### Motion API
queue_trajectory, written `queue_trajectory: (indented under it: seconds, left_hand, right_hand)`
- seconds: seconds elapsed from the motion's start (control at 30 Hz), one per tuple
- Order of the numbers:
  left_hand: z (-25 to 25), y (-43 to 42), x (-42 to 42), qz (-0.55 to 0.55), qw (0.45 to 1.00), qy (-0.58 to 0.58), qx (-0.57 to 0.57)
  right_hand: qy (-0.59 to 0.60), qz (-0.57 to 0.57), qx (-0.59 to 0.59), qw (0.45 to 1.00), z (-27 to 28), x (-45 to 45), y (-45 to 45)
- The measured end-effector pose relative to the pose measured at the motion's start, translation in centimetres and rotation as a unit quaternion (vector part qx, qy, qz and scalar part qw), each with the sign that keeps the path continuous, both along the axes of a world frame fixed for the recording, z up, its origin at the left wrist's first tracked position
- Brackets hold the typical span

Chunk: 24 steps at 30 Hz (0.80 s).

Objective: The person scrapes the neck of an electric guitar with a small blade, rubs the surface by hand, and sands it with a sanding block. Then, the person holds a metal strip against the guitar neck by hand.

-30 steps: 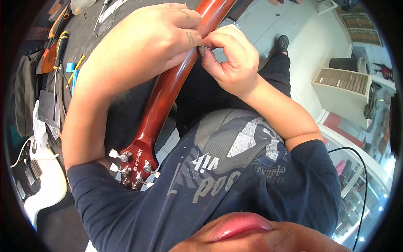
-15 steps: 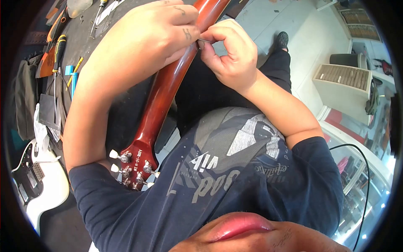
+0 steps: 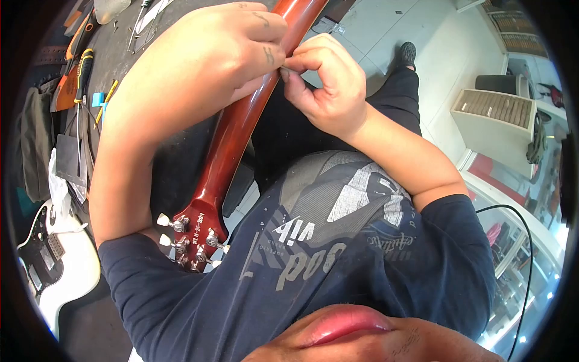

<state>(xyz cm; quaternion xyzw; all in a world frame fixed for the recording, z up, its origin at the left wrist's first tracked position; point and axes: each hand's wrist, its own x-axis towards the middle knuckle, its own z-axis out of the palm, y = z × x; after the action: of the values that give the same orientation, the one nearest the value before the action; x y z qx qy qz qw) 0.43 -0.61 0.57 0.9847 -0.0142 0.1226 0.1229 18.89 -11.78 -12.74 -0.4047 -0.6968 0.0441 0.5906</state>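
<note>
The glossy red-brown neck of a guitar (image 3: 232, 136) runs diagonally up from its headstock (image 3: 202, 232), back side toward me, with metal tuners on it. My left hand (image 3: 238, 51) lies across the neck, its fingers curled; their tips and whatever they grip are hidden. Close against it at the neck's right edge, my right hand (image 3: 332, 84) is closed in a pinch of thumb and forefinger. A thin metal piece (image 3: 284, 67) shows slightly at that pinch, mostly covered by the fingers.
A white electric guitar body (image 3: 78, 271) lies at the lower left. On the dark bench are a yellow-black screwdriver (image 3: 84, 75), a yellow pencil (image 3: 107, 104) and a clear plastic bag (image 3: 58, 187). A white cabinet (image 3: 494, 130) stands right on the tiled floor.
My right hand has shifted slightly down and left, closer to the left hand. The thin metal piece, plainer before, is now mostly hidden. The guitar neck has barely moved.
</note>
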Motion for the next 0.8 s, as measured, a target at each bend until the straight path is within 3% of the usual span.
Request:
queue_trajectory:
  seconds: [0.27,0.37,0.57,0.8]
  left_hand:
    - [0.0,-0.4,0.4,0.005,0.999,-0.03,0.026]
    - [0.6,-0.4,0.1,-0.014,0.999,0.023,0.02]
    - [0.3,-0.8,0.5,0.014,0.998,-0.018,0.06]
    - [0.8,-1.4,0.4,0.007,0.996,0.031,0.088]
  right_hand:
    - [0.012,-0.007,-0.01,1.0,-0.4,0.2,-0.1]
    - [0.025,0.025,-0.006,0.999,-0.2,-0.5,-0.4]
    - [0.018,-0.01,-0.009,1.0,-0.3,0.1,0.0]
    - [0.034,0.021,0.004,0.999,-0.6,-0.7,-0.3]
